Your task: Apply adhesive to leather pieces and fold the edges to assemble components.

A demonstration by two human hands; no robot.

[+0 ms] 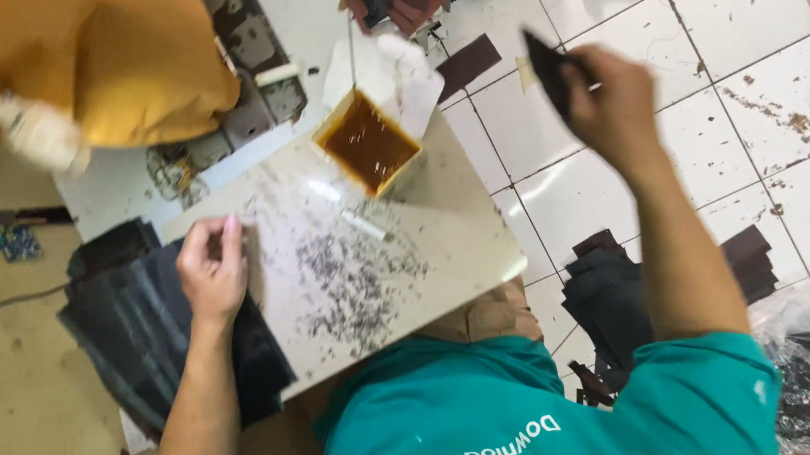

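Seen from above, one person in a teal shirt sits at one pale board [442,251] flecked with dark scraps. Two hands show. The left hand [213,268], at eight o'clock, rests on a stack of dark sheets [133,330] at the board's edge; whether it grips a sheet cannot be told. The right hand [610,99], at one o'clock, pinches one dark piece [547,68], blurred, over the tiled floor. One square tub of brown glue [367,142] sits at the board's twelve o'clock corner. Another dark pile [616,297] lies at three o'clock, partly hidden by the arm.
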